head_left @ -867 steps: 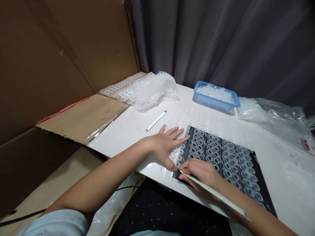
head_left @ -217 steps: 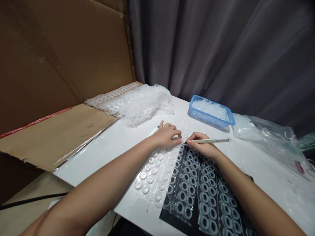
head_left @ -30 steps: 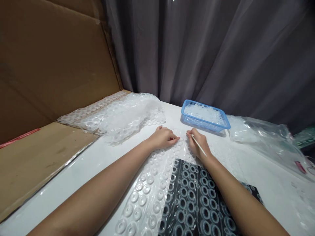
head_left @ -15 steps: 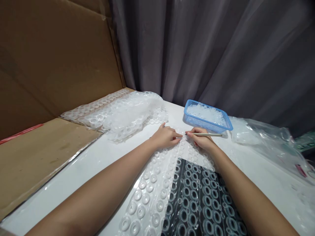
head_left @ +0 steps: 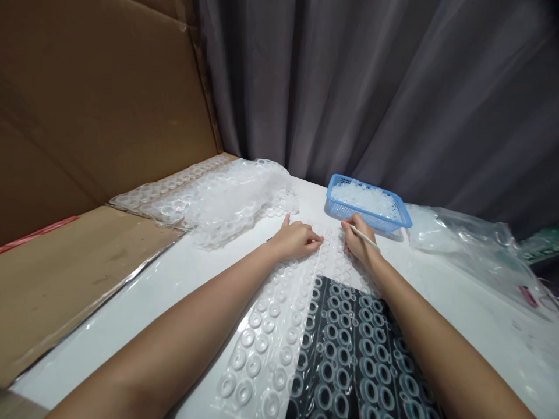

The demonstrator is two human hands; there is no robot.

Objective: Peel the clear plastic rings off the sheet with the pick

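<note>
A clear plastic sheet with rows of raised rings [head_left: 254, 365] lies across the white table, part of it over a black patch [head_left: 358, 302]. My left hand [head_left: 297, 239] rests on the far part of the sheet, thumb and index finger together at its surface; whatever may be between them is too small to tell. My right hand [head_left: 360, 240] is closed around a thin pale stick-like tool [head_left: 363, 235], just right of my left hand and near the blue basket. The two hands are apart.
A blue basket [head_left: 374, 219] of small translucent pieces stands behind my right hand. Crumpled ringed plastic sheets [head_left: 236, 195] lie at the back left beside cardboard [head_left: 100, 256]. A clear plastic bag [head_left: 476, 238] lies at the right, and a grey curtain hangs behind.
My right hand has moved slightly right and away from my left fingertips, and the tool has turned to slant down toward my wrist. My left hand has stayed almost in place.
</note>
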